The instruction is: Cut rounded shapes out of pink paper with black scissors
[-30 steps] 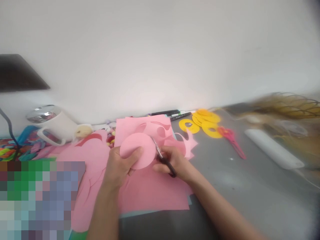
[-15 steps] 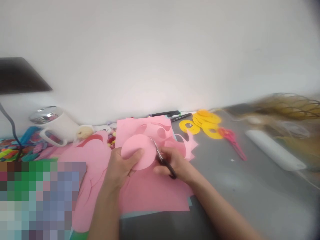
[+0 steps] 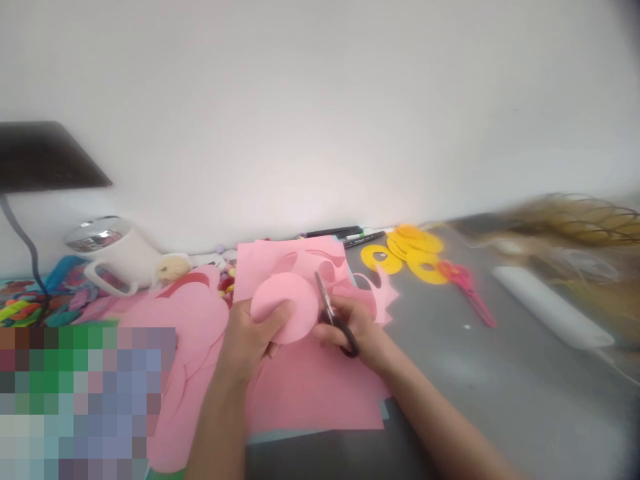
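My left hand [image 3: 257,340] pinches a round pink paper disc [image 3: 285,300], its thumb lying across the front. Black-handled scissors [image 3: 326,303] are gripped in my right hand [image 3: 353,330], the blades pointing up just right of the disc and apart from its edge. Beneath both hands lies a stack of pink paper sheets [image 3: 320,400]. Curled pink paper offcuts [image 3: 367,300] lie on the stack, behind and to the right of the disc. Further pink cut pieces [image 3: 193,327] are heaped left of my left forearm.
Yellow paper rings [image 3: 425,265] and pink scissors [image 3: 467,293] lie to the right on the grey table [image 3: 450,393]. Black markers [image 3: 365,240] lie by the wall. A white mug [image 3: 120,260] stands at the back left. A long white object [image 3: 553,307] lies far right.
The scissors have drawn slightly away from the disc's right edge and stand more upright. My left hand still holds the disc. The whole view has shifted a little.
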The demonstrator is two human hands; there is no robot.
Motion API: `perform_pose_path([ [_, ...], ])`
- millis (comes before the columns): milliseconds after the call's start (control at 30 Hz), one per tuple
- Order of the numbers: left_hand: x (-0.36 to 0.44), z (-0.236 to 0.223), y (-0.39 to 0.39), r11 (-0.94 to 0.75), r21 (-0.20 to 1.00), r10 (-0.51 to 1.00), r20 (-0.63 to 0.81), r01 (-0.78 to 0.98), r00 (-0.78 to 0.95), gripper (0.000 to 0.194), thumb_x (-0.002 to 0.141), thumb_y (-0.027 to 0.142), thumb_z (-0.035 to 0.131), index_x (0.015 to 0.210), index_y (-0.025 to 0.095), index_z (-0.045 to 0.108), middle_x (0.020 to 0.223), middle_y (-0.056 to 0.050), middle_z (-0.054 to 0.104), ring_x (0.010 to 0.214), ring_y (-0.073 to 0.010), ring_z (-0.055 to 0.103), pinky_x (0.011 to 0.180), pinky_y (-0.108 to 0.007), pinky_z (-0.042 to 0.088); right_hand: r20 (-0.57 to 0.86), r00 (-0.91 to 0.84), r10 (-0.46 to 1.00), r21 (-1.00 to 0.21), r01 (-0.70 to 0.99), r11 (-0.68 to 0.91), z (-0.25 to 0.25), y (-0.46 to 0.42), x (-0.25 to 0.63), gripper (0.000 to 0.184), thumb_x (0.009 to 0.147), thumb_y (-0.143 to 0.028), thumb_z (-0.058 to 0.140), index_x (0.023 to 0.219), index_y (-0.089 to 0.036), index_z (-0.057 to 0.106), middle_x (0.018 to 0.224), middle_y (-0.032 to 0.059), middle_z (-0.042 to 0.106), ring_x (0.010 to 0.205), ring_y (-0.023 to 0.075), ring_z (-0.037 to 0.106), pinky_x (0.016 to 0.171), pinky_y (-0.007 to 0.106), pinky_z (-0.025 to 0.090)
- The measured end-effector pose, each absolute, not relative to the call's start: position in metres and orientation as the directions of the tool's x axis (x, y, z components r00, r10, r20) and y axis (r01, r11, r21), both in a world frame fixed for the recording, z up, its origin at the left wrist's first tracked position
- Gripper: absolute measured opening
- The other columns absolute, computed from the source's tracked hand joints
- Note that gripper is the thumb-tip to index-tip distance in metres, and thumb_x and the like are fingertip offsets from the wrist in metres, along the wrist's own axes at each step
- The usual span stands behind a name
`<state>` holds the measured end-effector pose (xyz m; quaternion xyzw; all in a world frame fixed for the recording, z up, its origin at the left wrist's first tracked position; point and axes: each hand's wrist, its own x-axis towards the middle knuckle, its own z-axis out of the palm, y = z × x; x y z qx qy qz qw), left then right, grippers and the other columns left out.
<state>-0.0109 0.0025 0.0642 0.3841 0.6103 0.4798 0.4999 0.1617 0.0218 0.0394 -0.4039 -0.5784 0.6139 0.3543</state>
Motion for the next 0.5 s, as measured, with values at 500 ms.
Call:
perform_pose_path([
  [500, -0.004, 0.048, 0.021, -0.157, 0.903, 0.663, -0.203, -0.399, -0.721, 0.015, 0.071, 0.016, 0.066, 0.083, 0.008, 0.06, 0.066, -0.004, 0.066, 0.05, -0.0137, 0.063, 0.055, -0.029, 0.057, 0.338, 0.244, 0.909, -0.941, 0.067, 0.332, 0.028, 0.023, 0.151, 0.028, 0.076, -0.026, 0.064, 0.103, -0.023, 0.057, 0.099, 0.0062, 0.065, 0.076, 0.0153, 0.06, 0.061, 0.028, 0.053],
])
